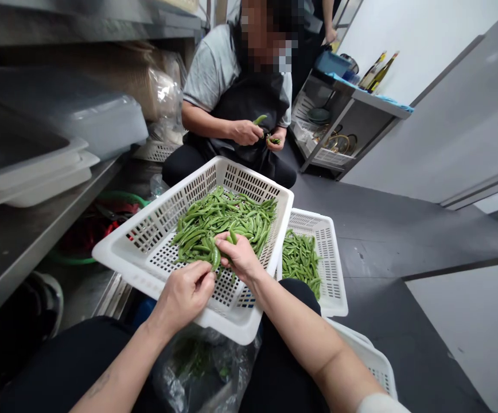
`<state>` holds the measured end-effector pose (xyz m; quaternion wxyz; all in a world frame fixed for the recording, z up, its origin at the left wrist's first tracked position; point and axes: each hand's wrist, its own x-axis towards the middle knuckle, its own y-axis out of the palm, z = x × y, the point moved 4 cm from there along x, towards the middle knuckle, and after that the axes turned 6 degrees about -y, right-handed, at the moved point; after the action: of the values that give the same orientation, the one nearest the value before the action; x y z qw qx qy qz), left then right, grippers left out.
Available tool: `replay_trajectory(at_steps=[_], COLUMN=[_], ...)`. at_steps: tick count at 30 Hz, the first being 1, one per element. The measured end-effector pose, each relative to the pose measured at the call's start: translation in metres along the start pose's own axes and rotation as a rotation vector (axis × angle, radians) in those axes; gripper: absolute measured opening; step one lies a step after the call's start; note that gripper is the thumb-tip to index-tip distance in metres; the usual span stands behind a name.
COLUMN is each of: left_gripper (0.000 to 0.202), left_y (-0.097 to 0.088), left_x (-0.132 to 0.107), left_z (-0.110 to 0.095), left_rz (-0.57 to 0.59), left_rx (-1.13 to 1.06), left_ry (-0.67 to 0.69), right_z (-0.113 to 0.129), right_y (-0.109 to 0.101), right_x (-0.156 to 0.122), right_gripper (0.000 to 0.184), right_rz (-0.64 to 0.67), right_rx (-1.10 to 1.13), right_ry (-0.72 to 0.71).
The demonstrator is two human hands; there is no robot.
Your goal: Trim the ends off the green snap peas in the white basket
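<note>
Pods, green and flat, heap across the 12 o'clock half of a large white basket in front of you. Your left hand, at 7 o'clock from the heap, pinches thumb against fingers at the lower end of a curved pod. Your right hand, at 5 o'clock from the heap, grasps at least one other pod between thumb and fingers. (The fingers hide whether more are tucked in that palm.)

As for progress, the work looks partway through: plenty remains in the large basket, its bare grid showing toward 7 o'clock. At about 4 o'clock, a smaller white basket holds another good pile; whether those pods are finished or waiting, you cannot tell from here. At 6 o'clock, a clear plastic bag contains blurred greenery, perhaps trimmings. At 12 o'clock, a seated co-worker also handles pods, one raised in the fingers.
</note>
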<state>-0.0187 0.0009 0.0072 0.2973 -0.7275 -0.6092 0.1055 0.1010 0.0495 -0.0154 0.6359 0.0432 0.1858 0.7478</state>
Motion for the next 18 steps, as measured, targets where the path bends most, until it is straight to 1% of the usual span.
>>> replay_trajectory(at_steps=[3, 7, 10, 12, 15, 16, 17, 18], left_gripper=[0.023, 0.023, 0.022, 0.021, 0.022, 0.022, 0.021, 0.020], left_y=[0.001, 0.006, 0.008, 0.009, 0.005, 0.002, -0.003, -0.008], left_x=[-0.001, -0.004, -0.005, -0.005, -0.002, -0.001, 0.001, 0.003], left_z=[0.001, 0.003, 0.003, 0.002, 0.001, 0.002, 0.005, 0.010], left_rz=[-0.030, -0.039, -0.036, -0.006, 0.053, 0.060, 0.043, 0.002], left_rx=[0.036, 0.096, 0.104, 0.072, -0.081, -0.167, -0.279, -0.402], left_ry=[0.005, 0.032, 0.026, 0.017, -0.019, -0.057, -0.124, -0.208], right_z=[-0.002, 0.001, 0.007, 0.009, 0.009, 0.008, 0.007, 0.007], right_y=[0.001, 0.003, 0.005, 0.005, 0.003, 0.001, 0.000, -0.002], right_x=[-0.001, -0.006, -0.010, -0.011, -0.009, -0.008, -0.008, -0.007], right_gripper=[0.028, 0.024, 0.021, 0.018, 0.017, 0.018, 0.020, 0.023], right_rz=[-0.053, -0.096, -0.077, -0.037, 0.048, 0.082, 0.114, 0.143], right_rx=[-0.037, -0.141, -0.190, -0.212, -0.183, -0.144, -0.091, -0.035], right_ry=[-0.031, -0.058, -0.086, -0.097, -0.045, -0.007, 0.033, 0.067])
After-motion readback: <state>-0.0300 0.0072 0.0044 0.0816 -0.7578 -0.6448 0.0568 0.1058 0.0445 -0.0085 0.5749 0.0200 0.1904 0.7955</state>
